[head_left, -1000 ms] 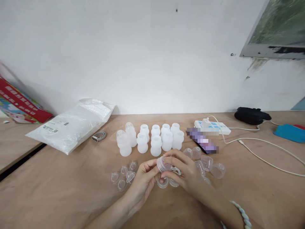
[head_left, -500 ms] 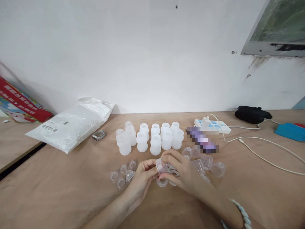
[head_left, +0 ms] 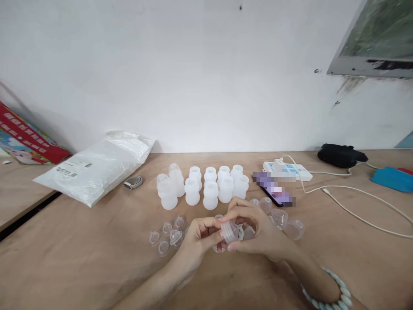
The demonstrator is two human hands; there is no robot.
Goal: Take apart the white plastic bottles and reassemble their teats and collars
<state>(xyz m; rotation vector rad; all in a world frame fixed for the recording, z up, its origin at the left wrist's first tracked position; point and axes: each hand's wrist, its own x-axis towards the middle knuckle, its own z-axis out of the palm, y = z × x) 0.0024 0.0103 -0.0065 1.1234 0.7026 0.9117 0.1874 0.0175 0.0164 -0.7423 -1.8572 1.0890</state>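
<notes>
A clear ridged bottle screw ring point(head_left: 228, 231) is tilted between my hands above the table. The fingers and thumb of my left hand point(head_left: 202, 234) pinch its left side. My right hand point(head_left: 254, 228) curls round its right side, with thumb below and fingertips on top; a clear part, perhaps a teat, shows inside that grip. More clear rings point(head_left: 219, 248) lie beneath, mostly hidden by the hands. Several clear silicone teats point(head_left: 164, 247) are on the table left of my left hand. Clear dome caps point(head_left: 294, 229) lie to the right of my right hand.
Frosted white bottles point(head_left: 211, 196) stand in rows behind my hands; the two leftmost have clear caps point(head_left: 163, 180). A phone point(head_left: 274, 189), a power strip point(head_left: 303, 172) with a white cable point(head_left: 361, 187), a watch-like band point(head_left: 133, 182) and a white plastic bag point(head_left: 97, 168) lie around them.
Both hands have shifted slightly right with the screw ring, which has turned in the grip. My right hand has rotated and its fingers arch more.
</notes>
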